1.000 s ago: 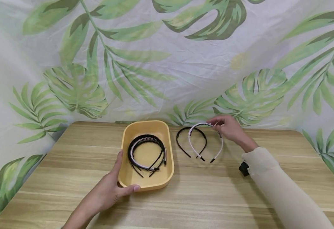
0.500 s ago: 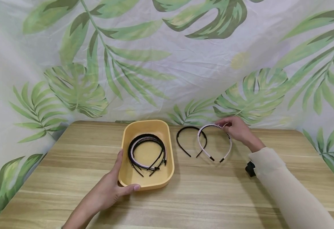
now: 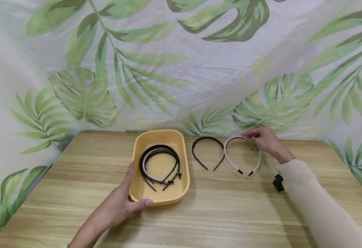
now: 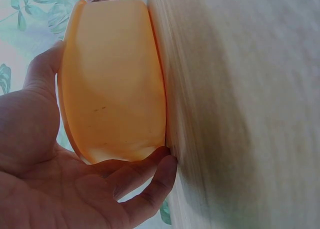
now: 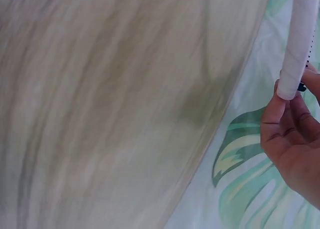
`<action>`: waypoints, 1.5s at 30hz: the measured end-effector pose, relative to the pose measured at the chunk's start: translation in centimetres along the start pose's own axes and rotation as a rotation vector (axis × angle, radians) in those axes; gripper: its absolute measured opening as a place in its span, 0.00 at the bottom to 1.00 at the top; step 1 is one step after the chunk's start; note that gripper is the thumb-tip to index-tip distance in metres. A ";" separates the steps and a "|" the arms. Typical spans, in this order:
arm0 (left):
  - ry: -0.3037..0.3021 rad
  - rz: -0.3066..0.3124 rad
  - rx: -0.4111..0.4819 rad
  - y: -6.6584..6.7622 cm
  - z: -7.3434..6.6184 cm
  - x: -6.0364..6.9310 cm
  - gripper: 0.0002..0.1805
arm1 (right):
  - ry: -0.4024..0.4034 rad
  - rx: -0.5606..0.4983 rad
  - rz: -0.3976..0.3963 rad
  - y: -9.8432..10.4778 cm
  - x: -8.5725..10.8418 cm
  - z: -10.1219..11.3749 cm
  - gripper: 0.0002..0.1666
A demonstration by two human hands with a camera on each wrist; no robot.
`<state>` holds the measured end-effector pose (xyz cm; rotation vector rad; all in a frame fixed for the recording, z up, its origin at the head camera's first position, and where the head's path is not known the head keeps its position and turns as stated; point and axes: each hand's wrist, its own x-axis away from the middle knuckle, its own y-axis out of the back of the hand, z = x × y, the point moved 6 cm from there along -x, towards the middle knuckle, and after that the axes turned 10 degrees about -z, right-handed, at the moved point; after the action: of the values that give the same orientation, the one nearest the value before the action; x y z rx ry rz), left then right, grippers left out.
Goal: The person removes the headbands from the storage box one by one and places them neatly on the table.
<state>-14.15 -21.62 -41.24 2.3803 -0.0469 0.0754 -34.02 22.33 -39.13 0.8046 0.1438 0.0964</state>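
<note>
My left hand (image 3: pixel 119 203) grips the yellow plastic box (image 3: pixel 165 197) at its near left corner, thumb over the rim; in the left wrist view its fingers curl against the outer wall (image 4: pixel 117 74). Several headbands (image 3: pixel 142 163), black and pale, lie overlapping inside. My right hand (image 3: pixel 266 141) pinches a pale pinkish-white headband (image 3: pixel 235 137) by its arch, with its black-tipped ends toward me. In the right wrist view the thumb and fingers close on that band (image 5: pixel 298 44). A black headband (image 3: pixel 207 138) lies between the box and the pale one.
The wood-grain table (image 3: pixel 215 213) stretches to a leaf-patterned cloth (image 3: pixel 156 69) hanging behind its far edge. A small black object (image 3: pixel 278 182) shows at the right sleeve's cuff.
My right hand has moved to the right with the pale headband, which no longer overlaps most of the black one. The left hand and the box have stayed in place.
</note>
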 end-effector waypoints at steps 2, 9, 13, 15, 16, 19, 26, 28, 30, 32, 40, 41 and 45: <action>0.006 -0.001 0.001 0.0 0.0 0.0 0.76 | -0.007 0.007 0.008 0.0 -0.1 -0.3 0.19; 0.019 0.001 0.009 0.1 0.0 0.0 0.75 | -0.037 0.026 0.041 0.0 -0.3 -0.9 0.20; 0.023 0.003 0.013 0.1 0.0 0.0 0.75 | -0.053 0.026 0.042 0.0 -0.5 -1.2 0.20; 0.025 0.001 0.017 0.1 0.0 0.0 0.75 | -0.057 0.026 0.040 0.0 -0.6 -1.4 0.20; 0.023 0.000 0.018 0.2 -0.1 0.0 0.75 | -0.058 0.028 0.040 0.0 -0.7 -1.4 0.20; 0.017 0.000 0.014 0.1 -0.1 -0.1 0.75 | -0.063 0.033 0.040 0.0 -0.7 -1.6 0.20; 0.023 0.000 0.019 0.2 -0.1 0.0 0.75 | -0.069 0.054 0.047 0.0 -0.9 -1.7 0.20; 0.028 0.002 0.018 0.2 -0.1 0.0 0.76 | -0.064 0.061 0.047 0.0 -1.0 -1.9 0.20; 0.032 0.004 0.016 0.2 0.0 0.0 0.76 | -0.061 0.068 0.048 0.0 -1.1 -2.0 0.20; 0.037 0.006 0.011 0.1 0.0 0.0 0.76 | -0.062 0.070 0.048 0.0 -1.1 -2.2 0.21; 0.040 0.009 0.006 0.1 -0.1 0.0 0.76 | -0.067 0.047 0.052 0.0 -1.1 -2.4 0.20; 0.041 0.007 0.007 0.1 -0.1 0.0 0.76 | -0.068 0.045 0.051 0.0 -1.1 -2.4 0.20; 0.038 0.006 0.008 0.2 -0.1 0.0 0.76 | -0.063 0.043 0.048 -0.1 -1.2 -2.4 0.20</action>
<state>-14.15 -21.65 -41.05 2.3858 -0.0360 0.1243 -35.61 23.80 -40.80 0.8534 0.0670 0.1135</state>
